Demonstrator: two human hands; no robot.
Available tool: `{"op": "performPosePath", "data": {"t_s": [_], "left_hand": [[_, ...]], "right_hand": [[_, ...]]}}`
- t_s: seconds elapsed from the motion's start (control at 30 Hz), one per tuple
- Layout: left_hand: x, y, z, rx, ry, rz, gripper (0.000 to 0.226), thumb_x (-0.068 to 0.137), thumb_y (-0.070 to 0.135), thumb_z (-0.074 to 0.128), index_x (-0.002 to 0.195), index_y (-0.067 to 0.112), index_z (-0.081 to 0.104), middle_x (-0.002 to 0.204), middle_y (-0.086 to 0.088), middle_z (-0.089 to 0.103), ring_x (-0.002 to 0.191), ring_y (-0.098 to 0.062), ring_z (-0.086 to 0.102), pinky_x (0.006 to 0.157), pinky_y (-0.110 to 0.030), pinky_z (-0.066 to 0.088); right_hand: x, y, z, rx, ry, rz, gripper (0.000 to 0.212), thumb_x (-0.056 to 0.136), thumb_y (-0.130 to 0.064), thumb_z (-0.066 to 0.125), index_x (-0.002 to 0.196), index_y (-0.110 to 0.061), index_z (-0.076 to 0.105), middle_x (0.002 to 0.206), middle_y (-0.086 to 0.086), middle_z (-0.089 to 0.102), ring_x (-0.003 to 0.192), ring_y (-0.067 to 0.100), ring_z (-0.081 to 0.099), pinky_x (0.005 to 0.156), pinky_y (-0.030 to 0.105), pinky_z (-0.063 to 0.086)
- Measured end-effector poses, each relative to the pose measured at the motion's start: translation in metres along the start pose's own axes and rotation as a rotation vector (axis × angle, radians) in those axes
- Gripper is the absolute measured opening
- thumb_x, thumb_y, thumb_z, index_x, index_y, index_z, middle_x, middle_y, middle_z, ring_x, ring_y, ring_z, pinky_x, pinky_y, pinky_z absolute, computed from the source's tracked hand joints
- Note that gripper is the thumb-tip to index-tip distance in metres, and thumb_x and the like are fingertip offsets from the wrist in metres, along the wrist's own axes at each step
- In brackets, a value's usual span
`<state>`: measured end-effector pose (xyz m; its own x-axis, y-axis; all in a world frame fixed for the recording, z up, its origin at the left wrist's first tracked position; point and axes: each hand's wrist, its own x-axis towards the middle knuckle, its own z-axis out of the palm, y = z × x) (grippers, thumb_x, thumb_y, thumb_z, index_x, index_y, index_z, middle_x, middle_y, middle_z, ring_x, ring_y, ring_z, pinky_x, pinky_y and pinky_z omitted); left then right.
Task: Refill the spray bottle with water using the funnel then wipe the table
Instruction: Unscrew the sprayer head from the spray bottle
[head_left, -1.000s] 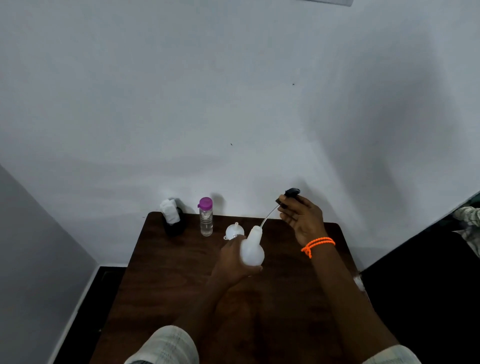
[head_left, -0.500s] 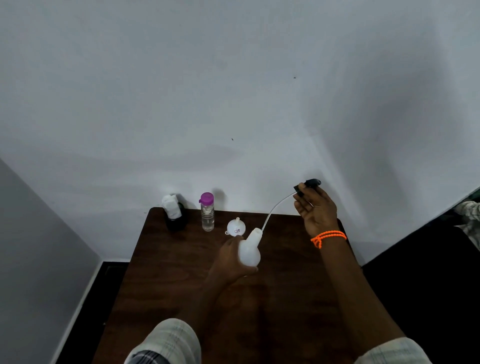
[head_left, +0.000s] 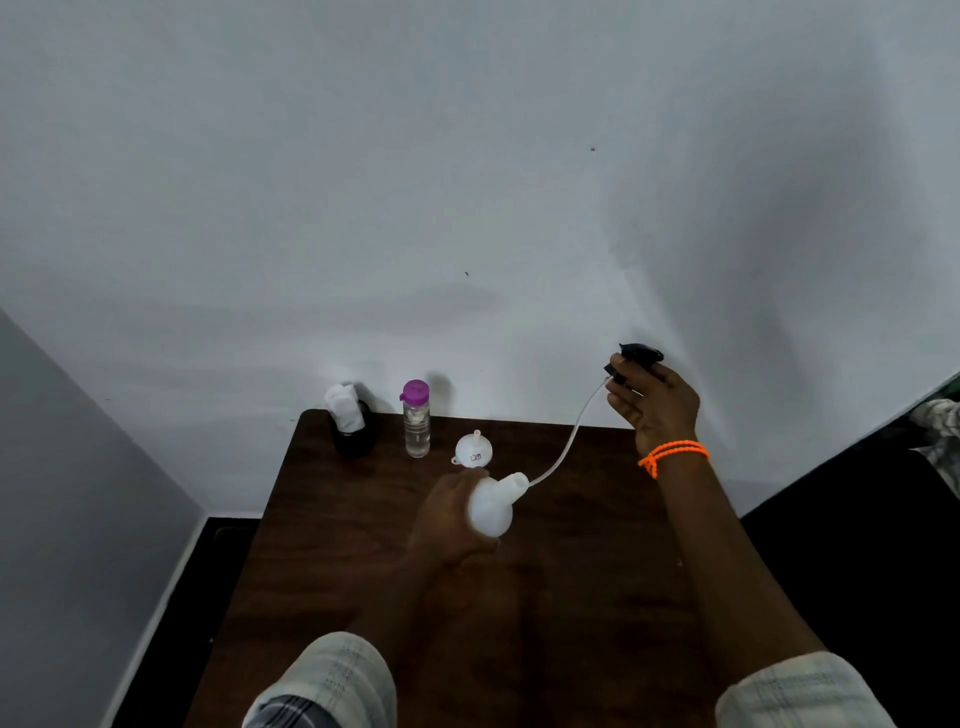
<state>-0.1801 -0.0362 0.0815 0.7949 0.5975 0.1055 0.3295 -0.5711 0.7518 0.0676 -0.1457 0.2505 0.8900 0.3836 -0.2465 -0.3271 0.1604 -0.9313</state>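
Note:
My left hand (head_left: 449, 519) grips the white spray bottle (head_left: 492, 506) over the middle of the dark wooden table (head_left: 571, 597), its open neck tilted toward the right. My right hand (head_left: 655, 402) holds the black spray head (head_left: 636, 356) raised at the table's far right edge. The head's thin white dip tube (head_left: 566, 441) curves down and its end is still inside the bottle's neck. A small white funnel (head_left: 472, 448) lies on the table just beyond the bottle. A clear water bottle with a purple cap (head_left: 416, 418) stands upright at the back.
A black holder with white tissue (head_left: 349, 418) stands at the table's back left corner. The table backs against a white wall. Dark floor lies left and right of the table. A bit of checked cloth (head_left: 940, 431) shows at the far right edge.
My right hand has lifted the spray head up and to the right, drawing the dip tube further out of the bottle. My left hand has kept the bottle nearly in place.

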Motion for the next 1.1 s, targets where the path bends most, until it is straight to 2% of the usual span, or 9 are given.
{"op": "performPosePath", "data": {"t_s": [0.07,0.17,0.33,0.5,0.57,0.67,0.8,1.0,1.1], "left_hand": [[-0.001,-0.002,0.0,0.033,0.021,0.036,0.082,0.049,0.039,0.09,0.125,0.025,0.06,0.119,0.017,0.058,0.107,0.0,0.049,0.092,-0.013,0.033],[-0.002,-0.009,0.002,0.01,0.002,0.03,0.086,0.048,0.038,0.088,0.128,0.027,0.057,0.122,0.023,0.053,0.108,0.005,0.045,0.092,-0.022,0.039],[-0.007,-0.016,0.005,-0.043,-0.054,-0.027,0.093,0.053,0.028,0.09,0.137,0.022,0.049,0.131,0.02,0.044,0.12,-0.002,0.042,0.092,-0.01,0.032],[-0.006,-0.027,0.013,-0.058,-0.066,-0.071,0.1,0.05,0.033,0.091,0.14,0.024,0.047,0.141,0.01,0.05,0.129,-0.008,0.049,0.105,-0.031,0.045],[-0.006,-0.028,0.015,-0.063,-0.069,-0.082,0.101,0.05,0.032,0.091,0.14,0.023,0.047,0.14,0.009,0.05,0.128,-0.009,0.049,0.104,-0.03,0.045],[-0.006,-0.027,0.014,-0.08,-0.068,-0.09,0.1,0.05,0.033,0.09,0.139,0.023,0.047,0.138,0.011,0.049,0.127,-0.007,0.047,0.101,-0.025,0.044],[-0.008,-0.031,0.016,-0.09,-0.075,-0.095,0.099,0.053,0.03,0.092,0.14,0.02,0.046,0.134,0.016,0.042,0.123,-0.003,0.043,0.096,-0.008,0.032],[-0.009,-0.036,0.017,-0.081,-0.068,-0.129,0.101,0.053,0.038,0.094,0.141,0.019,0.048,0.135,0.009,0.047,0.123,-0.006,0.045,0.099,-0.024,0.039],[-0.011,-0.046,0.021,-0.084,-0.088,-0.155,0.097,0.056,0.035,0.094,0.14,0.016,0.049,0.135,0.009,0.047,0.123,-0.009,0.047,0.102,-0.027,0.041]], "right_hand": [[0.003,0.0,-0.003,-0.039,0.055,-0.01,0.058,0.066,-0.013,0.092,0.118,-0.003,0.068,0.095,0.015,0.078,0.086,0.033,0.076,0.073,0.038,0.063],[0.008,0.002,-0.007,-0.079,0.108,-0.005,0.047,0.066,-0.012,0.093,0.106,-0.003,0.071,0.093,0.017,0.077,0.078,0.031,0.076,0.075,0.04,0.063],[0.009,0.005,-0.017,-0.109,0.121,0.048,0.03,0.069,-0.012,0.091,0.092,-0.006,0.071,0.089,0.017,0.077,0.073,0.026,0.073,0.075,0.039,0.063],[0.008,0.011,-0.025,-0.098,0.114,0.159,0.033,0.069,-0.015,0.091,0.093,-0.005,0.07,0.087,0.013,0.077,0.071,0.022,0.074,0.063,0.031,0.063],[0.007,0.013,-0.028,-0.083,0.126,0.188,0.031,0.07,-0.014,0.091,0.091,-0.005,0.069,0.081,0.01,0.075,0.067,0.019,0.072,0.06,0.029,0.062],[0.005,0.017,-0.029,-0.076,0.112,0.224,0.024,0.074,-0.013,0.088,0.084,-0.007,0.067,0.073,0.007,0.073,0.067,0.018,0.07,0.066,0.029,0.062],[0.005,0.027,-0.029,-0.096,0.112,0.243,0.021,0.077,-0.013,0.086,0.084,-0.009,0.066,0.08,0.008,0.073,0.071,0.017,0.07,0.075,0.032,0.061],[0.013,0.052,-0.032,-0.148,0.077,0.266,0.032,0.076,-0.013,0.086,0.102,-0.005,0.07,0.087,0.009,0.074,0.07,0.018,0.071,0.058,0.027,0.06],[0.017,0.077,-0.037,-0.232,0.056,0.318,0.025,0.077,-0.012,0.084,0.097,-0.011,0.07,0.088,0.009,0.071,0.067,0.017,0.068,0.053,0.024,0.058]]}}
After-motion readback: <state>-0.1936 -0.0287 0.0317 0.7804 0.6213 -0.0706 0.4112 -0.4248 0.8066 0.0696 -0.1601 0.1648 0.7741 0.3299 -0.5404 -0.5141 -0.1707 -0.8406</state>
